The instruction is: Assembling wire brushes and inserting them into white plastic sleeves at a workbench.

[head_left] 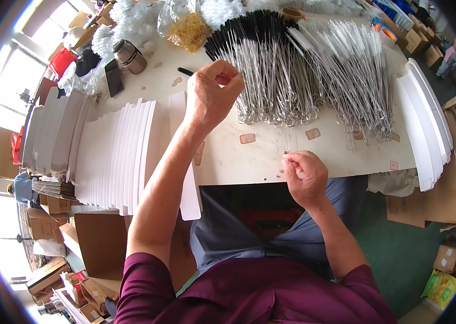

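No legible text or numbers; red-bordered stickers (247, 139) on pale tabletop (228, 167), print too small to read

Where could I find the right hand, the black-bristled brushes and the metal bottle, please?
Right hand (308, 176): head view, middle of the hand.
Black-bristled brushes (271, 70): head view, metal shafts mid-pile.
Metal bottle (133, 60): head view, side of its body.

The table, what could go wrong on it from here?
The white strip juts past the near edge of the table, and the left arm crosses it in this view; a brush of that arm might knock it off.
The black brushes and white brushes lie in loose piles against each other, so pulling one out could mix them.
Their looped ends are crowded, so wires might snag.
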The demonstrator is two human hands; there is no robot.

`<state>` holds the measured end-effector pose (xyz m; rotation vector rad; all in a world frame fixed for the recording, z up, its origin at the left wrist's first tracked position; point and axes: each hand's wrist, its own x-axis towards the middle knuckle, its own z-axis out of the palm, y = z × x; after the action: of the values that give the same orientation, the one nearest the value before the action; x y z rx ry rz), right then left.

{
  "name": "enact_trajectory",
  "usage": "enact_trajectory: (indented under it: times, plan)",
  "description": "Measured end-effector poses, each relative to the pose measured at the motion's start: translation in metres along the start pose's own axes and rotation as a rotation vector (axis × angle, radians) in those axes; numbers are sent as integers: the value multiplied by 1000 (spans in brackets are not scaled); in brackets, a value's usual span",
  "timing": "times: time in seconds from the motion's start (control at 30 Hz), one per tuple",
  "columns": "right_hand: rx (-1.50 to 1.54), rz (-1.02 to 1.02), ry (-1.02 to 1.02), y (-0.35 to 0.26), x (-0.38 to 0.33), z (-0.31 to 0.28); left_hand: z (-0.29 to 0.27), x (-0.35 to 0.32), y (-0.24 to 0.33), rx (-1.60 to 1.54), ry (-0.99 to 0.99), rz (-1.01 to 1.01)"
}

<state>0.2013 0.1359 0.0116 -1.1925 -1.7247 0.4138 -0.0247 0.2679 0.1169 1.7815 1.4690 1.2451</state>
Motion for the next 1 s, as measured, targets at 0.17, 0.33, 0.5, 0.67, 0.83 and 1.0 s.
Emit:
enact_trajectory:
  times: [0.17, 0.33, 0.5, 0.67, 0.83, 1.0]
  plan:
    - [623, 478, -152, -15, 45, -3, 0, -11, 8, 113, 59, 190]
    - [1114, 810, -354, -29, 125, 25, -4, -30, 13, 83, 44, 194]
    - [1317, 877, -403, -14, 182, 56, 0, -48, 18, 236, 31, 391]
    - [1203, 924, -436, -16, 193, 58, 10, -77, 17, 271, -14, 588]
    - [1207, 989, -459, -21, 177, 54, 25, -110, 21, 250, -154, 660]
    - [1174, 838, -439, -32, 149, 28, 33, -132, 22, 208, -212, 685]
